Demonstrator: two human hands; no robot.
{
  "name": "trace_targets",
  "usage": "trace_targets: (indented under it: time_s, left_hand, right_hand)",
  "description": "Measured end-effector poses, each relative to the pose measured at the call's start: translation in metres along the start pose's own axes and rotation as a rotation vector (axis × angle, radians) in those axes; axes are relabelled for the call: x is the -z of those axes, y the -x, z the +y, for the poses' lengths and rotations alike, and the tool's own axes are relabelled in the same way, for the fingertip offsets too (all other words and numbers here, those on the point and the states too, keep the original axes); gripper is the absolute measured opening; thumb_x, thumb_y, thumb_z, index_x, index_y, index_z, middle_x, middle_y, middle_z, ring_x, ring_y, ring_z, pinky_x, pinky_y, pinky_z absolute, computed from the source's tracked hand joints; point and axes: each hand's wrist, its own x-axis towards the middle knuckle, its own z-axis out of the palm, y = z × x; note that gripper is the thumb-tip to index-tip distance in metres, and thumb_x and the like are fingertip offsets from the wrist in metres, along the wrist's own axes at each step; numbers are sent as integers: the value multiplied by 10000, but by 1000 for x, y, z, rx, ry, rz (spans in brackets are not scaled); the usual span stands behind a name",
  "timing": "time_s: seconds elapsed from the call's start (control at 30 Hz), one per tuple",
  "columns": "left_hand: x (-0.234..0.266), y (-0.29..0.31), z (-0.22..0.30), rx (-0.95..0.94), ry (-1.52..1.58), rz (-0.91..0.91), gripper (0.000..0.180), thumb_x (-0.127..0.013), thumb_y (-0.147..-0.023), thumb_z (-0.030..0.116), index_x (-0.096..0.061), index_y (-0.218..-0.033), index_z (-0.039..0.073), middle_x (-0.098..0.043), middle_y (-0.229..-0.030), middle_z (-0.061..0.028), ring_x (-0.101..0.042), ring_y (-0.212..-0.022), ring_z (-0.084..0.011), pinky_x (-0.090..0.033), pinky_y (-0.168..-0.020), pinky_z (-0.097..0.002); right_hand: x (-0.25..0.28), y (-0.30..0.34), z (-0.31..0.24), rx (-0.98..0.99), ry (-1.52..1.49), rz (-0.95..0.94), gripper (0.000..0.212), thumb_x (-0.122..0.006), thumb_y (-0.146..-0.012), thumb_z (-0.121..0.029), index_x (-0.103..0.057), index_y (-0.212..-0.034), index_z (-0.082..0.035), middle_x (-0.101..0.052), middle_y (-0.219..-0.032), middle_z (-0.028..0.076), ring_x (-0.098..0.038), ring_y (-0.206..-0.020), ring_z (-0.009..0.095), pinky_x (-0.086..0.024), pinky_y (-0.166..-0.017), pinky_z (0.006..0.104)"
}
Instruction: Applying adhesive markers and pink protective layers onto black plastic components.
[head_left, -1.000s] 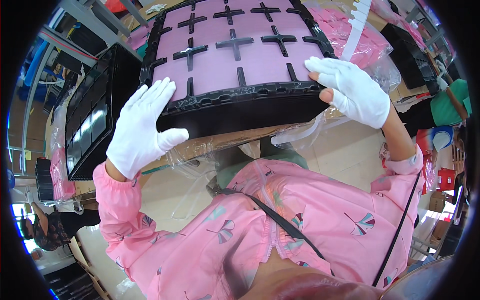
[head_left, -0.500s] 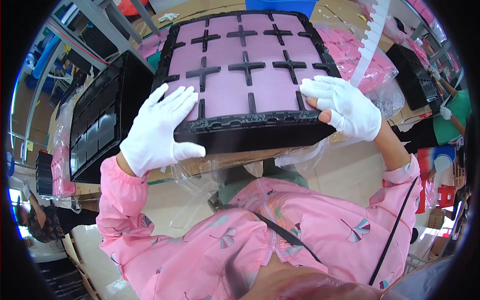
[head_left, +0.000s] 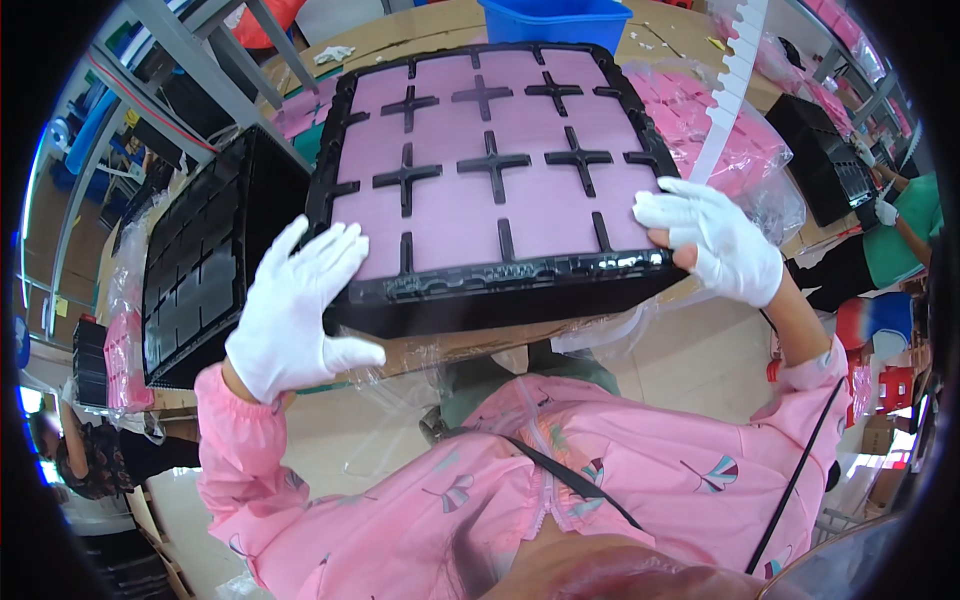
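In front of me stands a deep black plastic tray (head_left: 500,318), or a stack of such trays, with pink-lilac sheets (head_left: 455,232) showing between black cross-shaped dividers (head_left: 492,166). My left hand (head_left: 290,318), in a white glove, lies at its front left corner, fingers stretched and thumb spread away. Against the front right corner rests my right hand (head_left: 712,238), also gloved, with the thumb and one more fingertip bare. Its fingers reach out flat over the rim and enclose nothing.
Another black tray stack (head_left: 200,265) stands on the left beside a grey metal frame (head_left: 225,70). A blue bin (head_left: 555,22) is behind. Pink bagged packs (head_left: 690,115) and a white notched strip (head_left: 733,90) lie to the right. A co-worker in green (head_left: 905,232) is at far right.
The pink-filled tray sits lower in view, nearer me. Both hands have come down too and are a little farther apart, the left hand shifting left and the right hand right.
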Motion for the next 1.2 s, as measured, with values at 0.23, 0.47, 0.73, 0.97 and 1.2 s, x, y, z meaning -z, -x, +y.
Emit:
trace_targets:
  time_s: [0.23, 0.47, 0.73, 0.97, 1.2]
  left_hand:
    - [-16, -77, -75, 54, 10, 247, 530, -449, -909, 415, -513, -1228, -4, -525, -1257, -200, -446, -1231, -292, -277, -1073, -399]
    - [-57, -155, -126, 286, 6, -126, 718, -301, -923, 575, -362, -1362, 11, -358, -1416, -178, -325, -1314, -322, -235, -1097, -351]
    - [-73, -175, -138, 395, 49, -85, 880, -303, -848, 693, -304, -1385, -3, -286, -1446, -211, -317, -1320, -333, -284, -1069, -367]
    - [-61, -152, -121, 428, -43, -141, 827, -303, -877, 662, -350, -1380, 7, -347, -1428, -181, -309, -1334, -303, -227, -1104, -336]
    - [-47, -109, -130, 66, -514, -145, 597, -414, -928, 453, -358, -1384, 72, -360, -1427, -156, -341, -1318, -291, -218, -1104, -373]
  right_hand:
    - [-9, -109, 78, -135, 174, 293, 420, -429, -926, -331, -577, -1086, 29, -585, -1115, 230, -538, -1053, 386, -423, -926, 392]
    - [-15, -172, 145, -339, 317, 1, 622, -330, -936, -479, -532, -1149, 69, -571, -1149, 250, -537, -1067, 394, -413, -939, 395]
    - [-18, -178, 140, -395, 350, 28, 659, -329, -941, -512, -472, -1267, 42, -494, -1287, 223, -474, -1185, 362, -372, -998, 358]
    - [-13, -151, 133, -536, 374, -39, 638, -366, -925, -527, -516, -1234, 11, -519, -1257, 221, -496, -1151, 369, -385, -988, 371]
    - [-20, -105, 143, 76, 790, 132, 456, -361, -957, -389, -528, -1141, -8, -496, -1248, 259, -512, -1125, 349, -424, -927, 404]
